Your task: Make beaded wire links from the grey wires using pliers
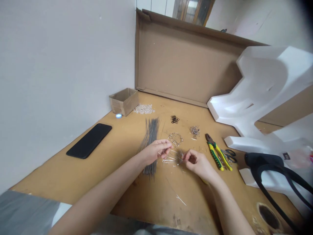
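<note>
Both hands are over the middle of the table. My left hand (158,150) has its fingertips pinched together on a thin wire. Facing it, my right hand (197,161) is closed in a pinch on fine wire, its fingers curled. Thin silvery wires (170,160) show in the gap between the hands; which of them lie on the table and which are held is hard to make out. A bundle of straight grey wires (152,130) lies partly under my left hand. Just beyond my hands is a loose ring of wire pieces (175,138).
Pliers (216,153) with yellow-green handles and scissors (230,155) lie at right. Behind are black rings (174,119), small metal parts (195,130), clear beads (144,109) and a cardboard box (124,101). A black phone (90,140) lies left; white foam (264,81) stands right.
</note>
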### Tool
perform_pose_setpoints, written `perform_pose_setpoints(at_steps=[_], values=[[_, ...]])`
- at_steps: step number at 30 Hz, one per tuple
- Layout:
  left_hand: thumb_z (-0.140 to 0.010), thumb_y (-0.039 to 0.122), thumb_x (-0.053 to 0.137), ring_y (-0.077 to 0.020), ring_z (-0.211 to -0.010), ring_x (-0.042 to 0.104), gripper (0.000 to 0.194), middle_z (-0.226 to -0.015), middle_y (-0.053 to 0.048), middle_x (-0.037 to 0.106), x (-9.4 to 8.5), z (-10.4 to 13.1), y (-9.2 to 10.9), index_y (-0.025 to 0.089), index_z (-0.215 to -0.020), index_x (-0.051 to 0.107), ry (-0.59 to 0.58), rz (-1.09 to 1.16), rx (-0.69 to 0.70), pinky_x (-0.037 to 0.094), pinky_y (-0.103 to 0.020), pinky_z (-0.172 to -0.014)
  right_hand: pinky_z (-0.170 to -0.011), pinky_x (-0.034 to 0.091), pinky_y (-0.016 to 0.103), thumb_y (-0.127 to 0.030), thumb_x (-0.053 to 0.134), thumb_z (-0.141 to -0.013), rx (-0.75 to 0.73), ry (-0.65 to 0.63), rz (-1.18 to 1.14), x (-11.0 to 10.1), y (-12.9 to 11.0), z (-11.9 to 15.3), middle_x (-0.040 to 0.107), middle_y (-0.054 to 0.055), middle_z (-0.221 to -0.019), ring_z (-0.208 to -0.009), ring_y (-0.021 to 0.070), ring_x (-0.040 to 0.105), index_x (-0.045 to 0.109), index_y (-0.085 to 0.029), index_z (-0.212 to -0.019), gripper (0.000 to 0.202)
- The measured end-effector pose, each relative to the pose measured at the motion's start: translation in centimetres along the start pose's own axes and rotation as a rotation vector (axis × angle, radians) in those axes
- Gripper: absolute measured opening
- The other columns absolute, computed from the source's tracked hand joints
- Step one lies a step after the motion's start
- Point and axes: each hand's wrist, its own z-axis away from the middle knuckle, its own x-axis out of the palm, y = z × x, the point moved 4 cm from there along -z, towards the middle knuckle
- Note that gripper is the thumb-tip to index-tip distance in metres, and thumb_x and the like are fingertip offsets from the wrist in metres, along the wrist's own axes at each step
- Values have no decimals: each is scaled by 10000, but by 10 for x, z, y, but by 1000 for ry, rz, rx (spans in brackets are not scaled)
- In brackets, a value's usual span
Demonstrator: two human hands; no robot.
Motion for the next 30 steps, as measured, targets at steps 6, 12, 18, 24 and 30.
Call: perform_pose_setpoints(at_steps=[6, 12, 18, 24, 30], values=[[-761, 316, 550, -30, -365, 398, 191, -531, 42, 508, 12, 1, -9, 129, -732, 574, -51, -207, -40, 314, -184, -431, -560, 387, 212, -127, 507, -662, 3, 56, -52, -10, 7, 10, 561, -17, -651, -588, 104, 488, 470, -180, -666, 65], [-757, 344, 552, -41, -406, 432, 219, -560, 37, 519, 15, 1, -15, 126, -746, 570, -76, -297, -56, 326, -183, -447, -550, 388, 212, -185, 517, -714, 6, 73, -64, -12, 9, 10, 547, -13, -647, -590, 107, 491, 553, -164, -745, 53], [-760, 332, 550, -46, -412, 433, 201, -554, 38, 509, 17, 1, -17, 132, -742, 564, -99, -289, -80, 330, -183, -446, -599, 414, 254, -237, 505, -774, -19, 86, 10, -13, 7, 9, 595, 36, -758, -660, 136, 536, 635, -173, -832, 156], [-760, 350, 545, -46, -411, 425, 214, -545, 39, 503, 19, 3, -18, 136, -760, 567, -149, -321, -98, 328, -183, -450, -614, 410, 269, -292, 493, -816, -76, 47, 36, -15, -2, 10, 587, 35, -771, -686, 142, 525, 644, -188, -821, 184], [-758, 352, 545, -49, -411, 416, 204, -537, 47, 494, 23, 4, -21, 149, -779, 530, -180, -355, -117, 331, -175, -435, -607, 436, 256, -338, 495, -818, 23, -85, -220, -7, -1, 12, 568, 16, -716, -629, 119, 543, 566, -163, -825, 189]])
